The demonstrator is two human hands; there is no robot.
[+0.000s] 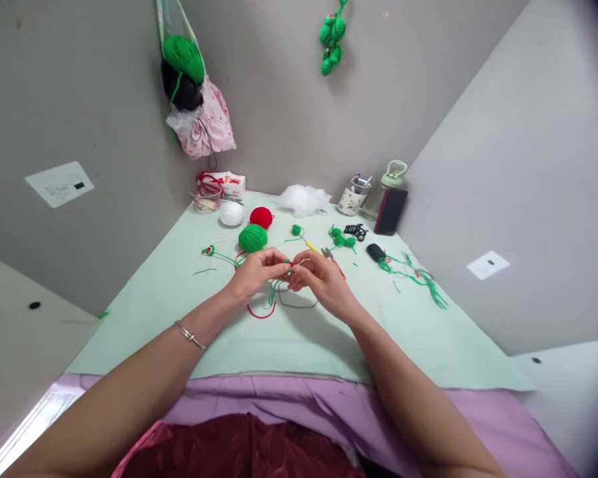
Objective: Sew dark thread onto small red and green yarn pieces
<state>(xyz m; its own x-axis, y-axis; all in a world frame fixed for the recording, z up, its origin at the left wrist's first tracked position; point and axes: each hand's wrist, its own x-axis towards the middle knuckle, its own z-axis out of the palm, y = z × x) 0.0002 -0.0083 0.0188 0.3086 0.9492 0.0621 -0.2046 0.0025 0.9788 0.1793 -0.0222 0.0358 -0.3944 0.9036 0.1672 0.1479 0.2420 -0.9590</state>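
Observation:
My left hand (pixel 257 271) and my right hand (pixel 319 277) meet above the middle of the pale green table cover (pixel 179 299). Both pinch a tiny red and green yarn piece (pixel 289 267) between their fingertips. Green and dark yarn strands (pixel 279 293) hang from it onto the cover, and a red yarn strand (pixel 259 312) curls just below my left hand. A silver bracelet (pixel 190 335) circles my left wrist. A green yarn ball (pixel 253 238) lies just beyond my left hand.
Beyond the hands lie a red yarn ball (pixel 261 216), a white yarn ball (pixel 231 213), white stuffing (pixel 303 199), small green crocheted pieces (pixel 341 238), snips (pixel 328 254), a cup of tools (pixel 352 196), a bottle (pixel 384 189) and a phone (pixel 391 211). Green yarn scraps (pixel 418 275) lie at right.

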